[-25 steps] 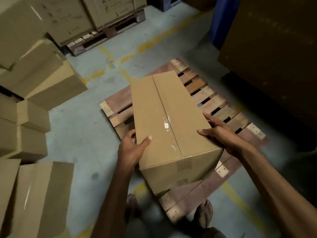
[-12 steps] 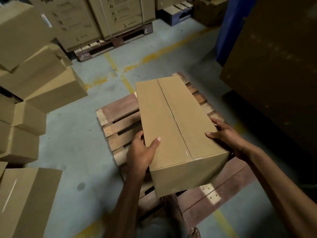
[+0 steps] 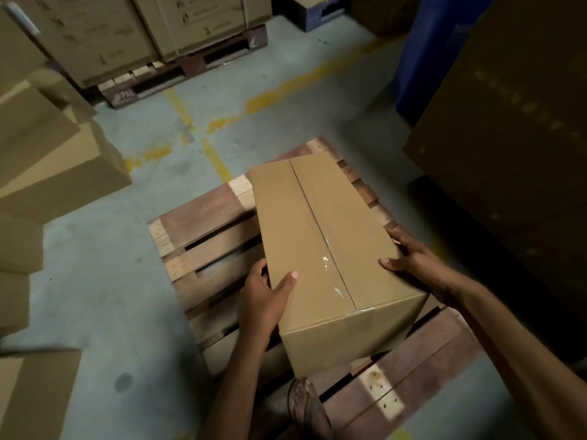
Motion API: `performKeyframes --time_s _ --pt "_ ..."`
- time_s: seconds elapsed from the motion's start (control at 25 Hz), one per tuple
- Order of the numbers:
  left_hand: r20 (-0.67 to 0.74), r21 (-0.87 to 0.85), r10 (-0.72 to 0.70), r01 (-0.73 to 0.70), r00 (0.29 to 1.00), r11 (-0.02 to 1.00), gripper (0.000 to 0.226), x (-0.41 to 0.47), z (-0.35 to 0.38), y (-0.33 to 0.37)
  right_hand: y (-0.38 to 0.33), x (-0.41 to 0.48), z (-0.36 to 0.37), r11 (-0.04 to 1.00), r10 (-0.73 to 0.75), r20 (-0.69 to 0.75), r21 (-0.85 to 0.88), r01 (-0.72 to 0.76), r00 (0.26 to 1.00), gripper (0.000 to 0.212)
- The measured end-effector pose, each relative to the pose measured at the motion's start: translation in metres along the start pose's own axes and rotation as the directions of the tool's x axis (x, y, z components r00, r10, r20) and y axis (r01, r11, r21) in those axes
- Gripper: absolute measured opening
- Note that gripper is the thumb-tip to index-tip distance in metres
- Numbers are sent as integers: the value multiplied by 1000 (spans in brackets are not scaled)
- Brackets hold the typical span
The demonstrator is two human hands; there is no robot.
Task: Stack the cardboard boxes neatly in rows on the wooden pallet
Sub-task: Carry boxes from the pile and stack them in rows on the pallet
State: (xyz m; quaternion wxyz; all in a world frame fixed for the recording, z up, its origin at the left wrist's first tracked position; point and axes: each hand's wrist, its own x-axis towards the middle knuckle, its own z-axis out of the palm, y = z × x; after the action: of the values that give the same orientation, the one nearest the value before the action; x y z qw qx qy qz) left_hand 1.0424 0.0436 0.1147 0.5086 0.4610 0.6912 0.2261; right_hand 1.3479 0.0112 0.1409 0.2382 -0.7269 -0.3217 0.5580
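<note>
Clamping box (image 3: 324, 249) near its close end, left hand (image 3: 263, 300) and right hand (image 3: 413, 268) wrapping opposite edges, thumbs on top, likely steadying the long load | holding it lengthwise over pallet (image 3: 203, 223) right half, contact unclear, probably starting a row

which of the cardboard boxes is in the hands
The taped box over the wooden pallet, held between left hand and right hand; the other boxes lie piled at left.

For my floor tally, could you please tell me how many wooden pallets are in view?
2: the near pallet under the held box, and the far pallet beneath stacked cartons. Others may be hidden.
</note>
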Motion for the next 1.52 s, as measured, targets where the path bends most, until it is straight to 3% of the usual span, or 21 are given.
performKeyframes --time_s 0.16,0.32,0.56,0.72,0.96,1.12,1.32,1.52 --pt "13 -48 -43 44 999 998 73 18 20 9 -10 26 -23 999 40 10 -11 -40 999 83" --pt "35 -78 -77 80 996 994 82 37 53 16 12 66 -58 998 66 34 -21 -65 997 105" --pt "4 -87 -111 111 994 990 77 86 121 28 11 132 -100 995 89 75 33 -91 993 99" --pt "-36 -125 -158 152 987 980 80 147 177 38 -1 214 -136 998 37 91 48 -41 995 84" --pt "-141 -201 -34 5 989 980 59 261 252 48 -14 376 -181 991 -121 72 -47 125 990 75" --pt "-242 -211 71 -124 968 970 67 345 295 29 -14 457 -193 964 -251 54 -79 255 966 78" --pt "-317 -188 139 -206 938 960 82 404 344 -3 31 529 -197 947 -317 22 -43 317 948 76" --pt "-351 -190 185 -263 918 946 67 423 378 -21 60 565 -208 937 -348 71 -14 350 935 74"
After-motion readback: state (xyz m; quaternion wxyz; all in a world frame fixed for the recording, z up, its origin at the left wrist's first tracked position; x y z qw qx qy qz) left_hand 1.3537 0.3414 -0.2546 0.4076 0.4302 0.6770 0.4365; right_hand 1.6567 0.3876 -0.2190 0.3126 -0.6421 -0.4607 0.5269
